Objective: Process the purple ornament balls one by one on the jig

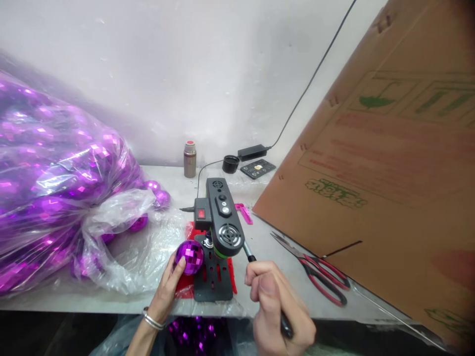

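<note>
A purple mirror-tiled ball (191,257) is in my left hand (169,279), thumb and fingers closed on its left side. It sits beside the head of a small black bench drill press (223,217) with a red switch. My right hand (274,301) is wrapped round the press's lever handle (252,257), whose black end shows below the fist. Under the head, the slotted black base plate (213,291) lies on a red sheet (184,287). The machine's head hides the drill's tip.
At left bulges a large clear plastic bag (63,183) of purple mirror balls. Red-and-black scissors (315,269) lie at right, before a big cardboard box (371,163). Behind stand a flask (190,159), a black cup (230,164), a power adapter (253,152) and a phone (258,168).
</note>
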Action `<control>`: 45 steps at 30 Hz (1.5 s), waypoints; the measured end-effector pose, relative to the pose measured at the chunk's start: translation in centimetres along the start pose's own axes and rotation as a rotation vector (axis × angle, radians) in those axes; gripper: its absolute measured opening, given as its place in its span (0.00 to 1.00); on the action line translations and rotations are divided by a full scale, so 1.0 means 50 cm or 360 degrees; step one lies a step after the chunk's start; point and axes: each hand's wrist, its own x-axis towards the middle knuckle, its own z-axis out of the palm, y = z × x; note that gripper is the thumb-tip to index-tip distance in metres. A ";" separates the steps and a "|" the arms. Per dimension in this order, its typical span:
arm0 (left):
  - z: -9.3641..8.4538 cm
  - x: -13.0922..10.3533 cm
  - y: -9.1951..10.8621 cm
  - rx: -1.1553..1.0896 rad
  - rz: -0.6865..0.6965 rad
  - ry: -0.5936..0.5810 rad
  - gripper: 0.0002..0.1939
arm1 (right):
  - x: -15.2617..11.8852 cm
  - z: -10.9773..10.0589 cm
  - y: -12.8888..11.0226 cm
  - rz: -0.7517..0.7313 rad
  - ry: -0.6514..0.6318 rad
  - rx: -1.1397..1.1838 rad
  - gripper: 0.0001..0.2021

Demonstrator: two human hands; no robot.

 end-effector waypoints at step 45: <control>0.106 0.027 -0.060 0.0962 0.0674 -0.0267 0.42 | -0.008 0.028 -0.002 -0.0031 0.0289 -0.0032 0.19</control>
